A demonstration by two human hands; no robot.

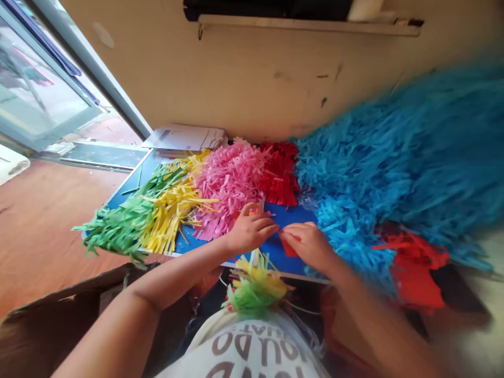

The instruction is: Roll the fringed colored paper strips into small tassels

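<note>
Over the blue table's front edge my two hands come close together, fingertips nearly meeting. My right hand (309, 244) is closed on a small piece of red tissue paper (289, 247), which hangs below its fingers. Pinched together, the fingers of my left hand (252, 231) point at the red paper; what they hold is too small to make out. Just behind the left hand lies a pink fringed paper bunch (232, 181). A dark red fringed bunch (280, 176) sits beyond both hands. On my lap rests a yellow and green fringed bunch (258, 286).
Green (122, 220) and yellow fringe (167, 212) cover the table's left end. A large blue fringe heap (394, 157) fills the right, with red fringed paper (417, 268) beside it. Stacked white sheets (189, 137) lie at the back. A cardboard box (59, 315) stands lower left.
</note>
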